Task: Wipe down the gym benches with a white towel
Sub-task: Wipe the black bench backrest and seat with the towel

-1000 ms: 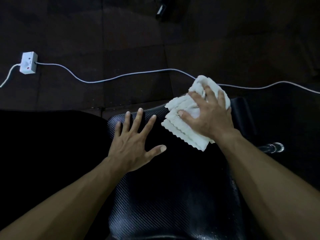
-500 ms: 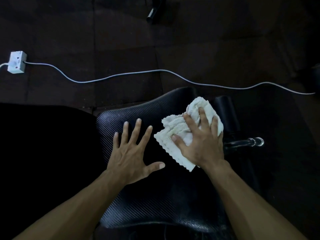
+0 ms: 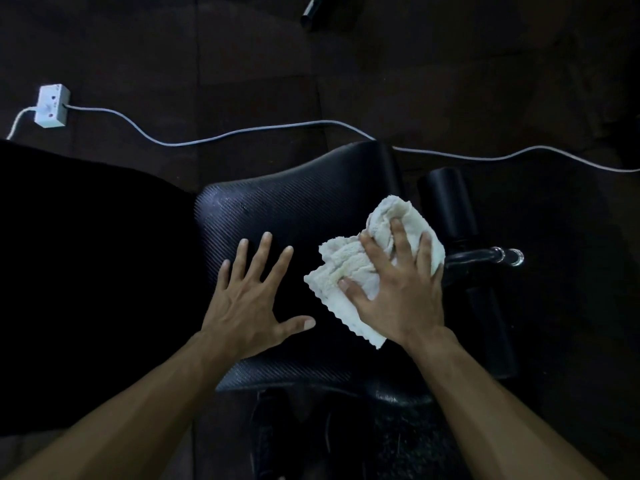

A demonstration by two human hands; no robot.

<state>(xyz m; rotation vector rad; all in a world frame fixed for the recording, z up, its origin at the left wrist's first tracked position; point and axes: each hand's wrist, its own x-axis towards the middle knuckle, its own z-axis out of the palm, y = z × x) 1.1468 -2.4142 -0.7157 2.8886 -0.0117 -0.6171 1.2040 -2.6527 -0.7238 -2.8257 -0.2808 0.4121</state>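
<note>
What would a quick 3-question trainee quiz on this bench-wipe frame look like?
1. True or false: the left hand holds the white towel.
2. Which lies on the floor beyond the bench pad? A) dumbbell B) white cable C) bottle
3. Fill in: the white socket box sits at the far ____ of the view.

Key
1. False: the right hand presses the towel on the pad; the left rests flat with fingers spread.
2. B
3. left
</note>
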